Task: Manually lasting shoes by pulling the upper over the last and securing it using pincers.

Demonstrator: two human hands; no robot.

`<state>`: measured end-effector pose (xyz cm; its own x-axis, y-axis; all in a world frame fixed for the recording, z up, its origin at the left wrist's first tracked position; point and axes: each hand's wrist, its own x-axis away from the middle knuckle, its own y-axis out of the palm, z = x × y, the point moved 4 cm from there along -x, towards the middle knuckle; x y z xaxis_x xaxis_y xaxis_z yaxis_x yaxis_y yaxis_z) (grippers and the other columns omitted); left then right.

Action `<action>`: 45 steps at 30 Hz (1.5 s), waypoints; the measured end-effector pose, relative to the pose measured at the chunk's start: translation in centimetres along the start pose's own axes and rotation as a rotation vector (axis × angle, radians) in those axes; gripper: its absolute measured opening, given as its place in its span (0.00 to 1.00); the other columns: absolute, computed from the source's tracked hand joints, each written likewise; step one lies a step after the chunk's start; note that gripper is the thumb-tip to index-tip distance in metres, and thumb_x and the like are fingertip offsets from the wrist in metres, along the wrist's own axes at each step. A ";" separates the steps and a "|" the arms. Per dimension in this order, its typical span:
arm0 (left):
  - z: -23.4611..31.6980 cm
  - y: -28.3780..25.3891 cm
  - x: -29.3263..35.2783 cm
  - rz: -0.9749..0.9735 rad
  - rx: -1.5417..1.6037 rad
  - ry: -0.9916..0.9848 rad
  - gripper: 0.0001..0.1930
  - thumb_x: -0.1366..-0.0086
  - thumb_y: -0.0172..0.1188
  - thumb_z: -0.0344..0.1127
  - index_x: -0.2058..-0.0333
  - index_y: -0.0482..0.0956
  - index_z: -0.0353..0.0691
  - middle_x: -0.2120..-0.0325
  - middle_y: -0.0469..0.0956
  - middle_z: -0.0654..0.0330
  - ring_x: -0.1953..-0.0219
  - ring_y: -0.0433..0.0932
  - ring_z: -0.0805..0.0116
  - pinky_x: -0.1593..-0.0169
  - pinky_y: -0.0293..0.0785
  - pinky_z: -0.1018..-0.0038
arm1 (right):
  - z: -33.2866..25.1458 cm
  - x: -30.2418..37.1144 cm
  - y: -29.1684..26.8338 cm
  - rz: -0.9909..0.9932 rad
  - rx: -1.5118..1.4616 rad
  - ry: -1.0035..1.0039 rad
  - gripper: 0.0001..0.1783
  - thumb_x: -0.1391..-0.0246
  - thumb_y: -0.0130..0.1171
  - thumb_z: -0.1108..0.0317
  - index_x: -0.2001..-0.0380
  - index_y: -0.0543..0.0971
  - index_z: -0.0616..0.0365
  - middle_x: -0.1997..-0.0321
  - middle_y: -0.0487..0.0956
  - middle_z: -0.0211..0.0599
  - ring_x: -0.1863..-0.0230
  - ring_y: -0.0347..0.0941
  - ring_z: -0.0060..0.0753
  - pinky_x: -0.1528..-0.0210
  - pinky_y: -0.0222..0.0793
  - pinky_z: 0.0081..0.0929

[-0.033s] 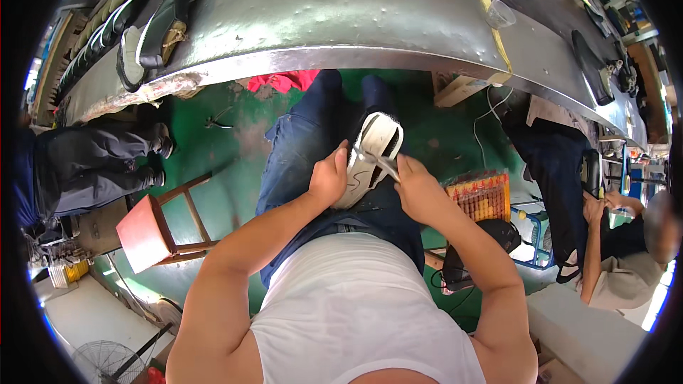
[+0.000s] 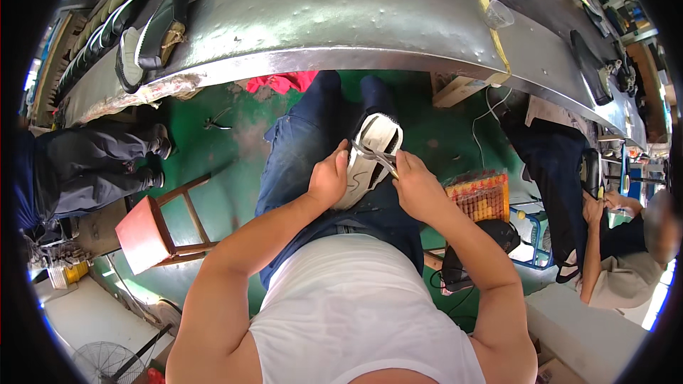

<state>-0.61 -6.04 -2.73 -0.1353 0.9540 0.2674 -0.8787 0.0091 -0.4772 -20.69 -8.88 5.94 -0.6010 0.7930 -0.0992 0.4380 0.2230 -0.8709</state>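
Sole side up on my lap lies an unfinished shoe (image 2: 361, 186), cream underneath with a dark edge and a dark curved mark. My left hand (image 2: 329, 180) grips its left side, fingers closed along the edge. Closed round the handles of metal pincers (image 2: 375, 154) is my right hand (image 2: 417, 189), on the shoe's right. Their head lies over the cream underside, pointing left toward my left fingertips. Whether the jaws bite on anything is too small to tell.
A metal-topped bench (image 2: 320, 18) spans the front, with dark shoes (image 2: 165, 25) at its left. A red-seated stool (image 2: 146, 233) stands left. Another person (image 2: 626, 270) works at right; someone's legs (image 2: 99, 163) show at left. Pliers (image 2: 216, 121) lie on the green floor.
The pincers have turned slightly in my right hand, and their head has shifted a little over the shoe. My left hand and the shoe stay nearly where they were.
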 end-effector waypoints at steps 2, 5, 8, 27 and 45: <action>0.7 0.1 0.2 0.005 -0.083 0.124 0.24 0.25 0.38 0.43 0.38 0.66 0.36 0.43 0.72 0.43 0.46 0.73 0.42 0.43 0.71 0.61 | 0.5 0.0 0.4 0.016 0.040 0.000 0.18 0.44 0.56 0.71 0.51 0.70 0.63 0.54 0.76 0.55 0.51 0.73 0.60 0.51 0.70 0.45; 1.4 -0.3 0.3 0.136 -0.245 0.449 0.26 0.28 0.44 0.40 0.33 0.60 0.45 0.36 0.63 0.45 0.51 0.77 0.40 0.47 0.75 0.58 | 1.8 1.2 2.2 -0.259 -0.098 0.293 0.16 0.42 0.56 0.68 0.53 0.71 0.64 0.55 0.77 0.55 0.53 0.75 0.58 0.56 0.73 0.48; 3.2 -0.1 0.5 -0.106 -0.408 0.409 0.29 0.30 0.48 0.40 0.31 0.54 0.54 0.32 0.53 0.43 0.56 0.79 0.39 0.52 0.78 0.56 | 3.8 2.0 2.1 -0.251 -0.166 0.301 0.14 0.41 0.55 0.65 0.58 0.73 0.64 0.59 0.78 0.55 0.58 0.75 0.61 0.56 0.72 0.49; 0.0 -0.6 1.0 -0.164 -0.109 0.161 0.36 0.30 0.51 0.45 0.31 0.49 0.34 0.35 0.58 0.35 0.44 0.73 0.42 0.39 0.68 0.66 | 3.0 -1.5 0.7 -0.185 -0.272 0.230 0.21 0.35 0.49 0.54 0.64 0.73 0.66 0.66 0.79 0.58 0.63 0.76 0.63 0.60 0.71 0.51; 15.3 -10.5 -1.0 -0.148 0.463 0.398 0.38 0.49 0.73 0.24 0.41 0.61 0.38 0.58 0.79 0.53 0.55 0.79 0.69 0.53 0.77 0.71 | 7.4 6.9 4.1 0.074 -1.093 0.637 0.18 0.32 0.47 0.61 0.54 0.73 0.69 0.67 0.78 0.35 0.71 0.75 0.24 0.66 0.71 0.23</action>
<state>1.74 -11.71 14.85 0.1054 0.9918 -0.0722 -0.9943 0.1040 -0.0231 -27.97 -6.73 -1.91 -0.2578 0.8871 0.3828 0.9611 0.2760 0.0077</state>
